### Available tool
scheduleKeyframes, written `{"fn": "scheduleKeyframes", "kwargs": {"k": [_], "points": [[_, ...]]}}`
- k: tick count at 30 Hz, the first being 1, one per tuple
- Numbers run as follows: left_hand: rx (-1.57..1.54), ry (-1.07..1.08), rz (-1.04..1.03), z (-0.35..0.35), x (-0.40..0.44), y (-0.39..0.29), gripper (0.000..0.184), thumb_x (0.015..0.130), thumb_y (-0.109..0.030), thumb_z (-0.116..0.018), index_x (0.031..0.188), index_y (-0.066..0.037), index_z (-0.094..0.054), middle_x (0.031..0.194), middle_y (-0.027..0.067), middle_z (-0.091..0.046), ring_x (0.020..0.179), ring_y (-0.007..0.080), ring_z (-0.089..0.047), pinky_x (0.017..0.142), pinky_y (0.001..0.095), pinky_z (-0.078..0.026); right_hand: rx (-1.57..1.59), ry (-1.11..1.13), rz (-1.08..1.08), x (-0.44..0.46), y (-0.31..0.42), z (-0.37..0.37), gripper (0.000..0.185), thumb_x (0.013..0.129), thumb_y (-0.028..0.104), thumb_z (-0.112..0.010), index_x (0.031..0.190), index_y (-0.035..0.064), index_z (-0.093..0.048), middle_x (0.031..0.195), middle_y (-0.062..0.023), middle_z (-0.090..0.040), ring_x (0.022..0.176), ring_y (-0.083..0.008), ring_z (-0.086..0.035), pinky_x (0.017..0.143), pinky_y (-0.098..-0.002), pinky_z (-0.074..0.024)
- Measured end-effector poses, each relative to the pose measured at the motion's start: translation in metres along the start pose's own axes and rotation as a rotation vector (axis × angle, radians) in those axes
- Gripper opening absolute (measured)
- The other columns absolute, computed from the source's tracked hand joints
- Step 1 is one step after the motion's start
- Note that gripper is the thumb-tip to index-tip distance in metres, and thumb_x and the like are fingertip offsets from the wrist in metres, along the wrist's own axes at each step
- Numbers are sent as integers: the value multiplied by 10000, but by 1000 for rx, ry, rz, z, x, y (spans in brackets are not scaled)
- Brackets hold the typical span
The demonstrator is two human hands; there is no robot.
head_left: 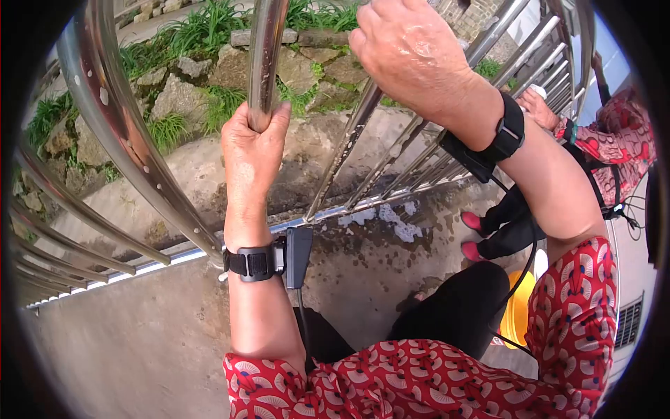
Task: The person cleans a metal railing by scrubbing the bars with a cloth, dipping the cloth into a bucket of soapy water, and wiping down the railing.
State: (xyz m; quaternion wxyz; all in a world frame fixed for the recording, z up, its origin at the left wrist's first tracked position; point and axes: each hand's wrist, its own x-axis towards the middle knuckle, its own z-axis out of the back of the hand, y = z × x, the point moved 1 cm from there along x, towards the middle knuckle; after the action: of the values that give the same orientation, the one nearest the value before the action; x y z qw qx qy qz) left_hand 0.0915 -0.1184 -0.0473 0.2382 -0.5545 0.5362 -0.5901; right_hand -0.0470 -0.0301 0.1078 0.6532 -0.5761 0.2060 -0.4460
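My left hand (255, 143) is wrapped around an upright metal bar (267, 56) of a railing, fingers behind it and thumb on the near side. Higher up on the right, my right hand (413, 52) is closed and looks wet. Its fingers curl away from me at the frame's top edge, so what they hold is hidden. Just below that hand runs another railing bar (349, 143), spotted with white foam. A thick shiny post (115, 105) with foam specks stands left of my left hand. Both wrists wear black straps with cabled devices.
Beyond the railing are a stone bank (178, 98) and green plants (202, 31). White foam (398, 223) lies on the wet concrete floor (356, 279). A yellow bucket (516, 307) stands by my right side. At right, another person's hand (539, 110) is at the railing.
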Motion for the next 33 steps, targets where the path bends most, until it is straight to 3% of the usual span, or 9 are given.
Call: {"fn": "scheduleKeyframes", "kwargs": {"k": [5, 8, 13, 17, 21, 26, 30, 31, 33], "points": [[32, 11, 1, 0, -4, -8, 209, 817, -146, -659, 712, -29, -520, 568, -85, -400, 561, 29, -324, 488, 215, -318, 106, 388, 176, -18, 143, -17, 206, 705, 211, -540, 756, 50, -658, 693, -56, -521, 739, -218, -471, 643, -358, -352], [86, 31, -11, 2, -2, -5, 171, 816, -141, -663, 756, -24, -553, 578, -87, -412, 562, 26, -333, 484, 218, -325, 115, 478, 188, -34, 230, -42, 257, 729, 224, -521, 800, 39, -685, 755, -104, -569, 742, -256, -494, 668, -403, -371], [-1, 32, -7, -3, -3, -4, 213, 826, -186, -685, 721, -73, -538, 598, -92, -441, 547, 8, -353, 477, 183, -294, 367, 650, 180, -65, 373, -86, 319, 758, 216, -513, 926, -2, -676, 884, -205, -599, 871, -370, -539, 726, -512, -406], [79, 14, -28, 1, -1, -2, 204, 824, -188, -685, 734, -61, -554, 585, -80, -459, 534, 15, -376, 470, 191, -315, 620, 844, 49, -51, 396, -88, 294, 767, 213, -528, 930, 25, -684, 903, -176, -624, 913, -370, -548, 737, -536, -398], [62, 23, -53, -1, -3, -4, 211, 820, -202, -690, 741, -57, -559, 570, -73, -462, 524, 16, -384, 464, 194, -324, 795, 877, 153, -54, 381, -89, 246, 751, 203, -538, 879, 62, -695, 875, -134, -637, 888, -311, -555, 701, -518, -386], [54, 8, -65, -1, -3, 0, 219, 813, -223, -700, 758, -61, -563, 565, -71, -463, 519, 15, -390, 465, 185, -323, 461, 608, 522, -72, 353, -65, 261, 758, 209, -526, 923, 76, -678, 864, -61, -610, 895, -243, -515, 741, -416, -362], [68, 13, -22, -1, -3, 0, 210, 809, -219, -704, 788, -65, -563, 567, -57, -472, 486, 26, -407, 441, 186, -315, 419, 410, 537, -99, 337, -61, 284, 785, 243, -509, 983, 116, -668, 991, -17, -564, 980, -202, -444, 834, -338, -345], [76, 10, -8, -2, -2, 2, 197, 813, -205, -699, 795, -66, -560, 569, -53, -470, 483, 31, -407, 437, 188, -314, 406, 472, 571, -105, 338, -64, 315, 800, 275, -502, 1020, 123, -668, 1115, -33, -535, 1100, -215, -398, 858, -337, -342], [108, -15, -4, -1, -1, 6, 169, 822, -171, -685, 808, -66, -553, 577, -43, -465, 469, 43, -400, 427, 192, -308, 482, 467, 567, -113, 323, -63, 332, 810, 275, -507, 1056, 110, -657, 1178, -55, -518, 1113, -218, -398, 873, -336, -336]]}}
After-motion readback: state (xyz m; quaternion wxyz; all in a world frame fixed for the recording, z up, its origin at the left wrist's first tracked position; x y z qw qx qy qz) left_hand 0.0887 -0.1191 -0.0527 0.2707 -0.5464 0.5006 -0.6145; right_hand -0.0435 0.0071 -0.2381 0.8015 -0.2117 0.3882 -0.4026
